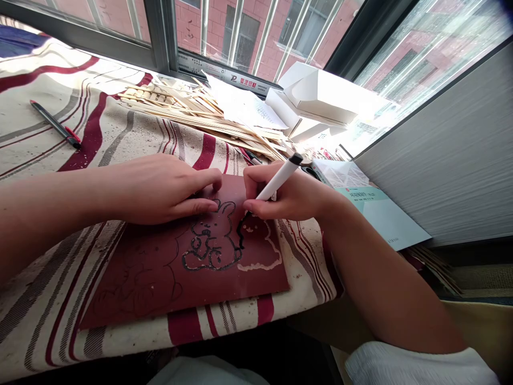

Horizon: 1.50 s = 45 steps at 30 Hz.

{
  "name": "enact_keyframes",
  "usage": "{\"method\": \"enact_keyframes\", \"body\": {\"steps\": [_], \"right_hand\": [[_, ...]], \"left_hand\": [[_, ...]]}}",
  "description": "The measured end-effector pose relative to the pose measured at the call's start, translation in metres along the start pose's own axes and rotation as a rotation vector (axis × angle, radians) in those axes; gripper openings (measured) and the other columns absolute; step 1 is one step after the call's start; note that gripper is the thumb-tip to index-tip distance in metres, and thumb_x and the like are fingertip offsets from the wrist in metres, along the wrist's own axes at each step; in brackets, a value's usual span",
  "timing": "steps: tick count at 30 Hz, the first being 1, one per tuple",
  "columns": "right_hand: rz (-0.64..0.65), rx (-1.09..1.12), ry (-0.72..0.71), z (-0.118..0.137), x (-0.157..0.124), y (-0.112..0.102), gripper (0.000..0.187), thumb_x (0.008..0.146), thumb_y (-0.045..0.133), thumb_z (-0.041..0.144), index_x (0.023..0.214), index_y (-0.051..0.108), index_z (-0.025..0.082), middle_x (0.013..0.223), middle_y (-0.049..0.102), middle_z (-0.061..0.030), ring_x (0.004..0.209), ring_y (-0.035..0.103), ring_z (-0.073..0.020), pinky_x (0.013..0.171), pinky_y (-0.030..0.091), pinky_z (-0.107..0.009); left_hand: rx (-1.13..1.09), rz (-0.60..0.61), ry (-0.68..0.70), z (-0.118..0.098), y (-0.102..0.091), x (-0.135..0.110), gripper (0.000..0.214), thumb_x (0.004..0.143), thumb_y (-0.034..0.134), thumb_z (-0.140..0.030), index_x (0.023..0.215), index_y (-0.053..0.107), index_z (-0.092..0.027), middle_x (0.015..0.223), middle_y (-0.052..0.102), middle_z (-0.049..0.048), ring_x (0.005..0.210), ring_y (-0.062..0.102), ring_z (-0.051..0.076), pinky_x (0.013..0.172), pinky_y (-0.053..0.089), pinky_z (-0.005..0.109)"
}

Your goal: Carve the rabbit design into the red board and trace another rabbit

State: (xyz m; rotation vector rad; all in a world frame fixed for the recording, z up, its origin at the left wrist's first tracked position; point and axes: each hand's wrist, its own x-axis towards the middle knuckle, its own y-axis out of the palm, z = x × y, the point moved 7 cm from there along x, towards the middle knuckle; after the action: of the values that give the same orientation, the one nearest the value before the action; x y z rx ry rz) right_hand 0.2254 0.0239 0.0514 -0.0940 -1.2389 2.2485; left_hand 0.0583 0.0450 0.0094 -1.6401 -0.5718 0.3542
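Now R hand (288, 195) grips white marker (280, 177), tip down-left at card (252, 286).

Matt maroon card (248, 283), smooth white plastic marker (278, 179), coarse striped cloth (140, 342), rough wooden strips (192, 109)

Tilted white marker (279, 178) over maroon card (132, 278) with black-outlined rabbit (212, 240)

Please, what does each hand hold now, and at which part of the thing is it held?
The right hand holds a white marker pen by its lower barrel, between thumb and fingers. The left hand holds nothing; it rests on the dark red card.
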Motion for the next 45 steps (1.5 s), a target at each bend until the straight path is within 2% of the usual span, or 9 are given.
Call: {"method": "enact_keyframes", "body": {"steps": [4,8,13,27,31,39,43,45], "right_hand": [[-0.026,-0.009,-0.021,0.001,-0.001,-0.002,0.024,0.091,0.068,0.019,0.076,0.048,0.022,0.067,0.051,0.0066,0.061,0.044,-0.0085,0.056,0.033,-0.024],[0.002,0.048,-0.021,0.002,-0.001,0.003,0.027,0.095,0.070,0.024,0.077,0.050,0.022,0.065,0.055,0.0066,0.058,0.045,-0.0076,0.052,0.033,-0.023],[0.031,0.102,0.002,0.001,-0.002,0.008,0.032,0.098,0.071,0.029,0.077,0.047,0.023,0.065,0.056,0.0061,0.060,0.046,-0.0082,0.054,0.035,-0.023],[0.016,0.054,0.026,-0.001,-0.002,0.007,0.031,0.096,0.071,0.027,0.078,0.045,0.023,0.066,0.053,0.0064,0.062,0.043,-0.0088,0.056,0.031,-0.025],[0.039,0.114,0.013,0.001,-0.001,0.008,0.030,0.098,0.069,0.027,0.079,0.046,0.023,0.067,0.055,0.0058,0.061,0.045,-0.0086,0.055,0.033,-0.024],[0.005,0.012,0.021,-0.002,-0.001,-0.001,0.027,0.093,0.068,0.021,0.077,0.046,0.023,0.069,0.052,0.0062,0.065,0.043,-0.0091,0.058,0.032,-0.025],[-0.010,0.000,0.014,-0.001,-0.002,-0.002,0.025,0.093,0.067,0.021,0.078,0.048,0.023,0.068,0.052,0.0066,0.063,0.043,-0.0087,0.057,0.033,-0.024],[-0.005,0.002,0.017,-0.001,-0.002,-0.002,0.025,0.093,0.068,0.021,0.078,0.048,0.023,0.068,0.052,0.0066,0.063,0.043,-0.0086,0.057,0.032,-0.024]], "left_hand": [[-0.009,-0.009,0.012,-0.002,-0.001,0.000,0.049,0.105,0.031,-0.075,0.102,0.056,-0.033,0.071,0.076,0.0060,0.048,0.059,0.025,0.054,0.031,0.042],[-0.008,-0.007,0.007,-0.002,-0.001,0.000,0.048,0.105,0.033,-0.073,0.104,0.058,-0.033,0.073,0.076,0.0058,0.050,0.059,0.025,0.056,0.030,0.041],[-0.015,0.016,-0.013,0.000,0.001,0.001,0.049,0.104,0.034,-0.074,0.107,0.060,-0.033,0.076,0.077,0.0058,0.053,0.060,0.027,0.058,0.029,0.041],[0.002,0.020,-0.010,-0.001,0.002,0.000,0.047,0.104,0.034,-0.071,0.107,0.060,-0.032,0.075,0.076,0.0055,0.054,0.062,0.029,0.057,0.028,0.039],[0.004,0.031,-0.021,0.000,0.003,0.001,0.047,0.104,0.033,-0.071,0.108,0.060,-0.032,0.076,0.077,0.0053,0.054,0.063,0.029,0.057,0.028,0.039],[0.001,0.101,-0.087,-0.003,0.000,0.004,0.045,0.099,0.035,-0.071,0.103,0.057,-0.031,0.076,0.076,0.0075,0.057,0.065,0.031,0.058,0.031,0.040],[0.005,0.047,-0.057,-0.005,-0.002,0.005,0.047,0.101,0.033,-0.072,0.103,0.057,-0.032,0.074,0.075,0.0064,0.053,0.062,0.029,0.057,0.030,0.040],[0.006,0.059,-0.059,-0.005,-0.001,0.005,0.045,0.101,0.034,-0.070,0.103,0.057,-0.031,0.075,0.076,0.0066,0.053,0.063,0.029,0.057,0.030,0.040]]}}
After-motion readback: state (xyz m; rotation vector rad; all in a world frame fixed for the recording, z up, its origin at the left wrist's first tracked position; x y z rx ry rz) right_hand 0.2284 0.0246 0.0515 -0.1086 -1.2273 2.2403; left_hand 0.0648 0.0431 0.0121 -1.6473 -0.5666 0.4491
